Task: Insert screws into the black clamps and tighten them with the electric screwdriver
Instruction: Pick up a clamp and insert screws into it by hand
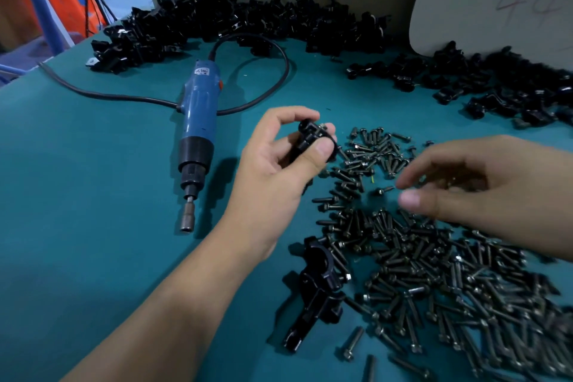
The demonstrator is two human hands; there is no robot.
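left hand (273,170) pinching black moulded clamp (313,139), right hand (483,189) relaxed, fingers uncurled over dark flanged screws (434,257), blue cylindrical electric screwdriver (198,121) flat on matte teal table (77,195) left of both

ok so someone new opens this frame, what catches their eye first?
Probably the blue electric screwdriver, lying unheld on the teal table left of centre. Next the dark screws spread across the right foreground beneath the right hand, and the left hand gripping one black clamp mid-frame. A heap of clamps lines the back edge.
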